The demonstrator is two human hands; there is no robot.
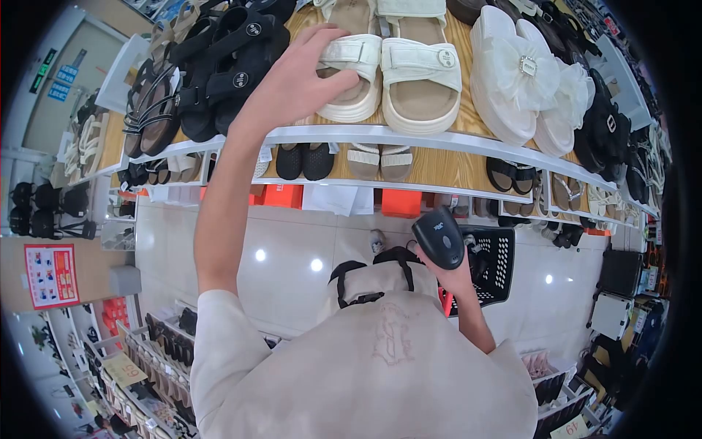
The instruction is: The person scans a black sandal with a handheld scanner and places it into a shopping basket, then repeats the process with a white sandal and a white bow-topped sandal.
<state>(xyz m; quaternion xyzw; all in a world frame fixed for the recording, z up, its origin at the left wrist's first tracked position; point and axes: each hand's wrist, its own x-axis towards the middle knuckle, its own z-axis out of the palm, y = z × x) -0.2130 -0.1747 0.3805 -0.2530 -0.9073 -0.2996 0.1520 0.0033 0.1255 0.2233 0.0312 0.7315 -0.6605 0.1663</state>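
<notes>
My left hand (303,80) reaches up to the top shelf, its fingers and thumb around the left side of a white strapped sandal (351,55). The matching white sandal (422,80) stands just right of it, untouched. Low on the right, my right hand (453,274) is wrapped round the handle of a black handheld scanner (440,238), whose rounded head faces up. Black strapped sandals (238,77) stand left of my left hand. White platform sandals with bows (512,80) are on the same shelf, further right.
A lower shelf (439,168) holds more shoes, with orange boxes (401,203) beneath. A black basket (501,263) is beside my right hand above the tiled floor. Shoe racks (153,366) stand at the lower left, and a red-framed poster (52,275) hangs at the left.
</notes>
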